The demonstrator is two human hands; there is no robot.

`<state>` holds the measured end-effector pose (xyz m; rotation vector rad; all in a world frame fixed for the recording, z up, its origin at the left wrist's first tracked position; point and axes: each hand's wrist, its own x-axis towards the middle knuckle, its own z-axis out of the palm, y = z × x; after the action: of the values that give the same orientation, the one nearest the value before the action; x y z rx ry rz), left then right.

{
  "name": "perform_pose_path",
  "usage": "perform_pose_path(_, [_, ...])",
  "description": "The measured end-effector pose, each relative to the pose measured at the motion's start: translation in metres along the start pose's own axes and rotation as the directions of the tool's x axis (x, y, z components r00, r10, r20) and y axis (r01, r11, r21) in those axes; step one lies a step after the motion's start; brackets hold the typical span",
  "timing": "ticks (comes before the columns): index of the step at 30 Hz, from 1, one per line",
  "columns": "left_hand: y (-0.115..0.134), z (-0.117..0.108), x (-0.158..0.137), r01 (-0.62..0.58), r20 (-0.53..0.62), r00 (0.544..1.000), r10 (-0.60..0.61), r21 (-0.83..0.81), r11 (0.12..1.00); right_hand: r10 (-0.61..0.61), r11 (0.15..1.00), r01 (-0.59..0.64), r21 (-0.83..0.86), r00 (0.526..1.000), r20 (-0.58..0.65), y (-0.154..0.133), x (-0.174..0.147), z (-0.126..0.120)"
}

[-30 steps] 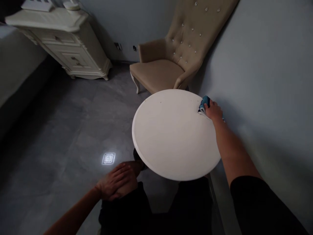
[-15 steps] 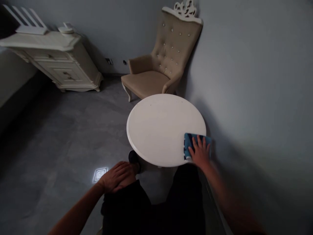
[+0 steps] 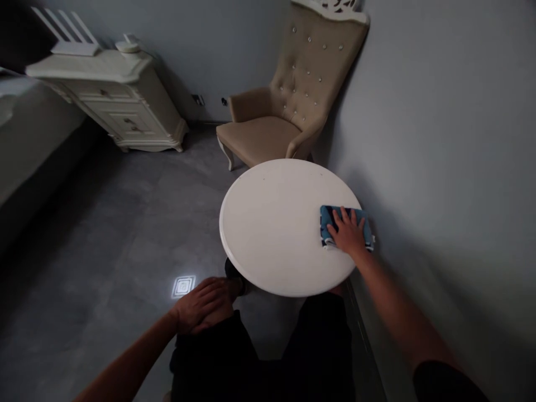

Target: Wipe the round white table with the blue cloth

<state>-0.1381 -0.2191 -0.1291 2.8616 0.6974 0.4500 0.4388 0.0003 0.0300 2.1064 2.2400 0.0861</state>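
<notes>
A folded blue cloth (image 3: 328,228) with dark patches and a white edge lies at the right side of the round white table (image 3: 276,229), partly past its rim. My right hand (image 3: 349,231) lies flat on top of it, fingers spread, pressing it against the tabletop. My left hand (image 3: 203,304) rests on my bare left knee with its fingers stretched out, holding nothing. A few tiny dark specks show near the table's far edge.
Behind the table stands a tan tufted armchair (image 3: 263,137). A cream cabinet (image 3: 125,117) at the left carries a white router (image 3: 77,47). Part of a bed (image 3: 33,139) shows at far left. The grey wall (image 3: 444,139) runs close along the table's right side.
My right hand has slid the cloth away from me along the table's right side. My left hand stays on the knee. The view has shifted slightly.
</notes>
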Motion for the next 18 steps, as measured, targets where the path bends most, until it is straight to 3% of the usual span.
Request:
perform_pose_path(6, [-0.006,0.002,-0.006,0.038,0.038,0.999,-0.036,-0.069,0.997,0.055,0.997,-0.053,0.062,0.998,-0.025,-0.009,0.153,-0.007])
perform_pose_path(10, [-0.007,-0.001,-0.003,0.091,0.103,0.992,-0.079,-0.117,0.989,0.089,0.992,-0.083,0.094,0.994,-0.057,-0.017,0.235,-0.009])
perform_pose_path(14, [-0.003,0.000,-0.004,0.106,0.096,0.990,-0.099,-0.073,0.992,0.118,0.991,-0.115,0.063,0.992,-0.038,-0.020,0.277,-0.008])
perform_pose_path(18, [0.001,0.006,-0.009,0.097,0.072,0.993,-0.092,-0.069,0.993,0.102,0.993,-0.099,0.067,0.994,-0.048,-0.022,0.274,-0.007])
